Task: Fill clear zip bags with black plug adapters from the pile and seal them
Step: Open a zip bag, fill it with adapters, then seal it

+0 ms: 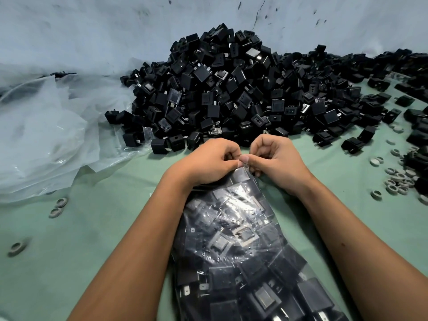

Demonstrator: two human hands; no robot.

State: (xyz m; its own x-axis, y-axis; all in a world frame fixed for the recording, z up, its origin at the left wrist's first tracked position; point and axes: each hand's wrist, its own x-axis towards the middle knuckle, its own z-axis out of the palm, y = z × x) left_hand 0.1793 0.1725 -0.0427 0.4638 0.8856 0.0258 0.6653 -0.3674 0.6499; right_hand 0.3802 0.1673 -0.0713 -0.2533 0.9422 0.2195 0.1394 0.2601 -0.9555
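Clear plastic of the full zip bag [240, 246] lies near, between the forearms, its far mouth pinched by left hand [209, 162] and right hand [275, 162] meeting thumb to thumb — best to press outward along the strip, below the pile [231, 89]

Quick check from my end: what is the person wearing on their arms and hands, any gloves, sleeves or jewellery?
Nothing shows. The left hand and right hand are bare, without gloves, rings or watch. Both forearms are uncovered as far as the frame's lower edge, with no sleeve in view.
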